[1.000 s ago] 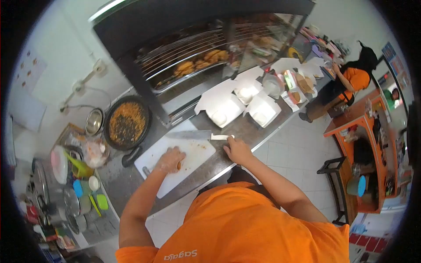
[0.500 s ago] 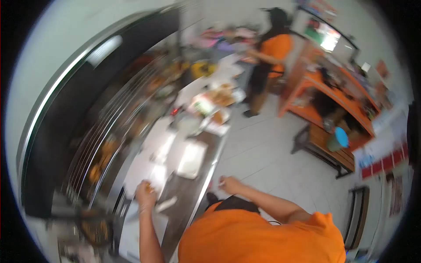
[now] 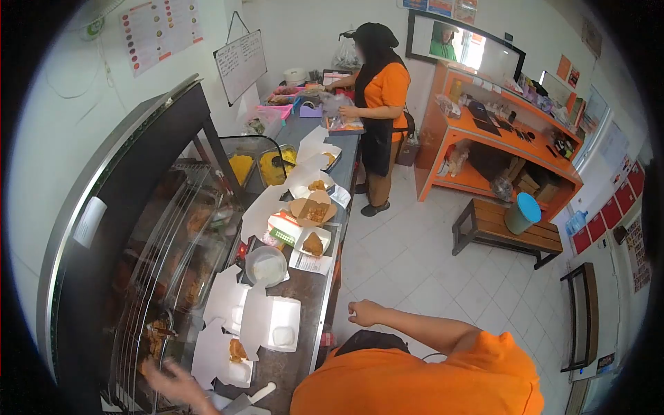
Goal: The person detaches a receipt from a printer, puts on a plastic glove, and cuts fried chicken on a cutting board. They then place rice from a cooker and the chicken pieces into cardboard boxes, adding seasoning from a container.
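Observation:
My left hand [image 3: 174,384] is blurred, with its fingers spread low over the counter [image 3: 315,294]. It is just left of an open white box [image 3: 234,354] that holds a browned fried piece. A knife with a white handle [image 3: 263,393] lies on the counter right of that hand, with nothing gripping it. My right hand [image 3: 365,312] hangs in the air beyond the counter's edge, fingers curled and empty. Two more open white boxes [image 3: 283,325] with a mound of rice lie further along.
A glass display case [image 3: 155,235] with fried food runs along the left. A bowl of rice [image 3: 266,266] and filled food boxes [image 3: 312,207] sit on the counter. A co-worker in an orange shirt [image 3: 382,90] stands at the far end. A wooden bench [image 3: 508,232] is on the right.
My head has turned from the cutting board to look along the counter. My right hand left the knife and drew back. My left hand moved from the board to the boxes, where a fried piece now lies.

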`<state>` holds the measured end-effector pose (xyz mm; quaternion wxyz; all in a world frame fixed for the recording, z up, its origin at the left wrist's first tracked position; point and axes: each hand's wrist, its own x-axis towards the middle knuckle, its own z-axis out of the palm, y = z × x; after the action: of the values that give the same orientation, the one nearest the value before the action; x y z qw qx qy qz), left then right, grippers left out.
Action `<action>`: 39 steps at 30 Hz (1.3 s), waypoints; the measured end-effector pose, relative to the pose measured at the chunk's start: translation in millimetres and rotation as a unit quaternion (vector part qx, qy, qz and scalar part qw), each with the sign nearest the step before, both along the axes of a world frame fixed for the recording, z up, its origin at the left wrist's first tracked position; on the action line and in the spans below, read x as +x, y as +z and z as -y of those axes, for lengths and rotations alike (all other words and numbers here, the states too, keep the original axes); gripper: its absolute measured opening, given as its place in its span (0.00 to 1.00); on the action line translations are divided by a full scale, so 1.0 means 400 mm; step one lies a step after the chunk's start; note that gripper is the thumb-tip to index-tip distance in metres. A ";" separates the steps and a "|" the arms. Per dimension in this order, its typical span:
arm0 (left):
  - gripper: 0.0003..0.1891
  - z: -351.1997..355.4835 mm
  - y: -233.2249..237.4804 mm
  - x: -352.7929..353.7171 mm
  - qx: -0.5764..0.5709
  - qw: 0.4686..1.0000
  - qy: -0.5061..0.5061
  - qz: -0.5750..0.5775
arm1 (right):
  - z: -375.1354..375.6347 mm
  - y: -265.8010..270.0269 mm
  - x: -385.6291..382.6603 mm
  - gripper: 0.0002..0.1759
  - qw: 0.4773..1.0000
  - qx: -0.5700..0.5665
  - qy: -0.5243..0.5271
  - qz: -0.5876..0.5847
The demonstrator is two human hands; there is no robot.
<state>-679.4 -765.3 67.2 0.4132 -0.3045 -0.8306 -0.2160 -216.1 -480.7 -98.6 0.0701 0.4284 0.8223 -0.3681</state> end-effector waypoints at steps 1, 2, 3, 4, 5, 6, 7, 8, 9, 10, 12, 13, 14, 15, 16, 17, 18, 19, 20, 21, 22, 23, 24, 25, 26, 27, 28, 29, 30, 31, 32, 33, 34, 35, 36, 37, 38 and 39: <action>0.25 0.038 0.053 -0.048 -0.006 1.000 0.029 0.010 | -0.008 0.006 0.002 0.24 1.000 -0.011 0.002 0.016; 0.27 0.059 0.095 -0.091 -0.007 0.996 0.086 0.038 | -0.018 0.003 -0.004 0.24 1.000 -0.012 0.004 0.014; 0.29 0.071 0.142 -0.117 -0.026 0.993 0.113 0.009 | -0.028 -0.005 -0.015 0.24 1.000 -0.014 0.020 0.015; 0.29 0.079 0.173 -0.157 -0.076 0.983 0.163 -0.016 | -0.034 -0.011 -0.028 0.24 0.999 -0.017 0.037 0.015; 0.28 0.090 0.183 -0.181 -0.145 0.962 0.206 0.107 | -0.038 -0.018 -0.040 0.24 0.999 -0.020 0.041 0.012; 0.27 0.060 0.261 -0.148 -0.209 0.918 0.247 0.228 | -0.041 -0.022 -0.055 0.24 0.999 -0.017 0.044 -0.007; 0.27 0.057 0.289 -0.151 -0.211 0.917 0.254 0.225 | -0.042 -0.025 -0.072 0.23 0.998 -0.014 0.046 -0.026; 0.26 0.050 0.311 -0.163 -0.214 0.894 0.282 0.274 | -0.043 -0.021 -0.092 0.23 0.998 -0.018 0.049 -0.028; 0.25 0.041 0.322 -0.182 -0.217 0.870 0.304 0.322 | -0.044 -0.006 -0.110 0.23 0.997 -0.026 0.074 -0.029; 0.25 0.055 0.303 -0.227 -0.223 0.871 0.299 0.318 | -0.042 0.004 -0.122 0.22 0.994 -0.034 0.095 -0.029; 0.24 0.130 0.234 -0.343 -0.181 0.955 0.173 0.157 | -0.031 -0.005 -0.141 0.21 0.995 -0.031 0.091 -0.036; 0.24 0.158 0.204 -0.391 -0.155 0.979 0.107 0.076 | -0.028 -0.010 -0.143 0.21 0.994 -0.022 0.097 -0.042; 0.24 0.106 0.247 -0.315 -0.159 0.979 0.105 0.075 | -0.028 -0.009 -0.140 0.21 0.994 -0.026 0.094 -0.042; 0.24 0.055 0.284 -0.228 -0.220 0.965 0.140 0.030 | -0.030 -0.007 -0.140 0.20 0.994 -0.033 0.086 -0.049; 0.23 0.064 0.265 -0.267 -0.205 0.972 0.112 -0.006 | -0.025 -0.007 -0.146 0.20 0.994 -0.042 0.083 -0.057; 0.23 0.075 0.247 -0.303 -0.192 0.977 0.085 -0.042 | -0.025 -0.034 -0.148 0.21 0.995 -0.023 0.088 -0.048; 0.22 0.036 0.279 -0.298 -0.416 0.842 0.214 0.268 | -0.021 0.032 -0.137 0.22 0.989 -0.117 0.051 -0.070; 0.21 0.134 0.156 -0.467 -0.420 0.865 0.173 0.212 | -0.024 -0.018 -0.122 0.21 0.984 -0.109 0.086 -0.110; 0.18 0.274 0.008 -0.666 -0.269 0.958 0.041 0.089 | -0.023 -0.054 -0.108 0.21 0.976 -0.102 0.120 -0.151; 0.19 0.216 0.097 -0.605 -0.328 0.932 0.092 0.127 | -0.019 -0.076 -0.097 0.21 0.986 -0.021 0.121 -0.109; 0.21 0.144 0.201 -0.521 -0.392 0.895 0.138 0.162 | -0.004 0.000 -0.087 0.21 0.984 -0.072 0.055 -0.150; 0.23 0.068 0.306 -0.435 -0.457 0.850 0.176 0.194 | -0.005 -0.043 -0.073 0.20 0.993 -0.020 0.062 -0.093; 0.24 0.092 0.223 -0.591 -0.324 0.927 0.130 0.139 | -0.009 -0.053 -0.068 0.20 0.993 -0.044 0.060 -0.089; 0.29 0.078 0.223 -0.616 -0.198 0.976 0.037 0.080 | -0.012 -0.054 -0.058 0.19 0.994 -0.064 0.045 -0.076; 0.35 0.057 0.254 -0.546 -0.101 0.982 0.037 0.156 | -0.001 -0.057 -0.053 0.19 0.992 -0.071 0.089 -0.053; 0.36 0.009 0.328 -0.454 -0.184 0.971 0.066 0.141 | 0.000 -0.078 -0.047 0.18 0.993 -0.078 0.067 -0.060; 0.36 -0.020 0.372 -0.395 -0.265 0.952 0.088 0.123 | -0.002 -0.091 -0.042 0.18 0.993 -0.082 0.040 -0.070; 0.36 -0.040 0.370 -0.395 -0.260 0.953 0.091 0.127 | -0.014 -0.091 -0.052 0.18 0.994 -0.078 0.045 -0.066; 0.39 -0.041 0.370 -0.389 -0.209 0.966 0.112 0.102 | -0.014 -0.104 -0.059 0.18 0.993 -0.065 0.051 -0.079; 0.43 -0.048 0.377 -0.385 -0.162 0.975 0.130 0.074 | -0.010 -0.117 -0.055 0.18 0.992 -0.057 0.055 -0.093; 0.43 -0.048 0.323 -0.445 -0.151 0.978 0.129 0.066 | -0.011 -0.119 -0.053 0.18 0.992 -0.047 0.054 -0.101; 0.42 -0.061 0.310 -0.480 -0.145 0.978 0.128 0.076 | -0.010 -0.123 -0.053 0.18 0.993 -0.033 0.063 -0.096; 0.41 -0.079 0.311 -0.491 -0.141 0.977 0.132 0.092 | -0.013 -0.128 -0.060 0.18 0.993 -0.019 0.071 -0.093; 0.40 -0.093 0.316 -0.503 -0.135 0.976 0.136 0.106 | -0.014 -0.119 -0.066 0.18 0.993 -0.024 0.070 -0.087; 0.40 -0.105 0.316 -0.517 -0.128 0.975 0.137 0.122 | -0.013 -0.106 -0.066 0.18 0.994 -0.029 0.070 -0.080; 0.39 -0.117 0.327 -0.523 -0.122 0.973 0.140 0.136 | -0.012 -0.097 -0.066 0.18 0.994 -0.030 0.068 -0.078; 0.38 -0.121 0.327 -0.531 -0.109 0.973 0.138 0.148 | -0.013 -0.093 -0.067 0.19 0.995 -0.031 0.066 -0.074; 0.38 -0.126 0.329 -0.535 -0.096 0.973 0.134 0.160 | -0.013 -0.102 -0.064 0.19 0.994 -0.022 0.064 -0.084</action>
<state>-893.3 -714.8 198.9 0.2690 -0.1897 -0.9361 -0.1241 -241.7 -475.6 -139.2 0.0332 0.3407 0.8428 -0.4153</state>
